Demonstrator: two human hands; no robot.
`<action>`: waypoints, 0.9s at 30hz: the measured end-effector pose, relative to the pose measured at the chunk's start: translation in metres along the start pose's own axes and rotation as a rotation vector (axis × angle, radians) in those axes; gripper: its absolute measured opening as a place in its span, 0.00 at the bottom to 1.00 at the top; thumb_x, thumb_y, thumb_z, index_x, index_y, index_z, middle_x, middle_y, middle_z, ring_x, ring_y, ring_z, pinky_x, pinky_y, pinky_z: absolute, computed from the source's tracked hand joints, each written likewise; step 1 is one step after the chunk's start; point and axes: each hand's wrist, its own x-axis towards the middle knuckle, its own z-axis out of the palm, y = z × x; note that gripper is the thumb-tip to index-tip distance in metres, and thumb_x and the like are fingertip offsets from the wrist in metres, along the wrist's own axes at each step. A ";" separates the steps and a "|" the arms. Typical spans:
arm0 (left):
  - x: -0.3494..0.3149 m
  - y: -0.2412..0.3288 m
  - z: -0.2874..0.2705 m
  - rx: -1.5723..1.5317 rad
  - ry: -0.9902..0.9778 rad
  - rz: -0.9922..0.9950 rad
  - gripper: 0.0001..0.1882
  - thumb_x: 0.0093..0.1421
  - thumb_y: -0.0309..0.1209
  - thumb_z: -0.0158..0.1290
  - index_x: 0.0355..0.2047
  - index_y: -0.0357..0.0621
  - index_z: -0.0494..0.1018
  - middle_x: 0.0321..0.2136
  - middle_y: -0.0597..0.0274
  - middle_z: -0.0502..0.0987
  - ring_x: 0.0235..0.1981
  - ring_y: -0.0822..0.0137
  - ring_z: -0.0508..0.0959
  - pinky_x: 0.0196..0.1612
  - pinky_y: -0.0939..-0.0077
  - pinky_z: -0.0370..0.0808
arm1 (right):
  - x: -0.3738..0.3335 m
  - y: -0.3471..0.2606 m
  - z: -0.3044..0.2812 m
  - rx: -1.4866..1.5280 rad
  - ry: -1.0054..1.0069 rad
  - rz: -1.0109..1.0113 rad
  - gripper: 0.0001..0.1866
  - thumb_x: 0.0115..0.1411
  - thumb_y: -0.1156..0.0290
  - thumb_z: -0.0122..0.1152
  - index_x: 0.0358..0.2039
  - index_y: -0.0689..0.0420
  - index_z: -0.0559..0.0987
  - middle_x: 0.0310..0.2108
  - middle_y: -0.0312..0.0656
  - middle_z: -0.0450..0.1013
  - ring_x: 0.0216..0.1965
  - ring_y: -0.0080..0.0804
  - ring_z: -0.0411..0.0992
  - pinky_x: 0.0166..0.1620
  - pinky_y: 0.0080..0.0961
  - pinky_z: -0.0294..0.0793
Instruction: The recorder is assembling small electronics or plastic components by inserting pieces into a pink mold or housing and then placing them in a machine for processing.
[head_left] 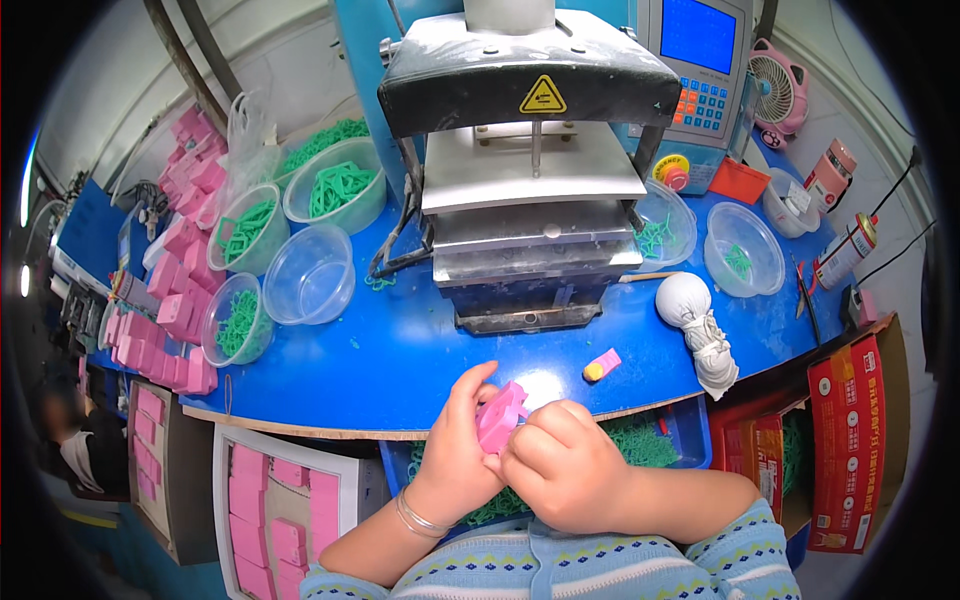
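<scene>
My left hand (450, 455) holds a small pink block-like piece (499, 418) upright between thumb and fingers, just over the table's front edge. My right hand (562, 465) is closed in a fist-like pinch against the piece's right side. Whatever its fingers grip is hidden from here. Below both hands sits a blue tray (692, 430) holding tangled green scraps (645, 445). A small pink-and-yellow piece (602, 366) lies on the blue table (400, 370), beyond my right hand.
A press machine (530, 240) stands straight ahead. Clear bowls (310, 275), several with green bits, flank it. Stacked pink blocks (180, 315) line the left side. To the right are a cloth-wrapped white bundle (697, 335) and a red carton (848, 450). A box of pink pieces (350, 440) stands front left.
</scene>
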 end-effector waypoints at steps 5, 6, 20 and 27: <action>-0.002 -0.004 0.001 -0.032 0.027 0.035 0.37 0.44 0.29 0.59 0.53 0.37 0.53 0.36 0.51 0.70 0.36 0.60 0.73 0.40 0.72 0.70 | 0.003 -0.001 -0.005 -0.015 -0.024 -0.018 0.07 0.41 0.72 0.59 0.22 0.60 0.73 0.25 0.41 0.63 0.29 0.37 0.63 0.34 0.33 0.65; -0.001 -0.004 0.001 -0.034 0.029 0.035 0.37 0.44 0.29 0.59 0.53 0.37 0.53 0.36 0.51 0.70 0.36 0.60 0.73 0.40 0.72 0.70 | 0.004 0.001 -0.007 0.114 -0.031 0.070 0.08 0.43 0.72 0.60 0.24 0.60 0.73 0.26 0.43 0.64 0.30 0.38 0.64 0.35 0.33 0.65; -0.004 0.001 -0.001 -0.821 -0.045 -0.331 0.23 0.64 0.41 0.33 0.53 0.36 0.55 0.41 0.56 0.69 0.39 0.71 0.70 0.43 0.78 0.68 | 0.000 0.024 -0.002 0.470 -0.177 0.302 0.08 0.51 0.72 0.58 0.32 0.59 0.72 0.29 0.43 0.68 0.29 0.40 0.69 0.31 0.31 0.69; -0.005 -0.001 0.000 -0.732 -0.051 -0.287 0.25 0.64 0.41 0.34 0.55 0.36 0.53 0.41 0.57 0.69 0.40 0.71 0.70 0.45 0.78 0.66 | -0.003 0.026 0.000 0.348 -0.255 0.191 0.09 0.44 0.77 0.63 0.29 0.57 0.75 0.27 0.40 0.69 0.25 0.38 0.70 0.28 0.28 0.70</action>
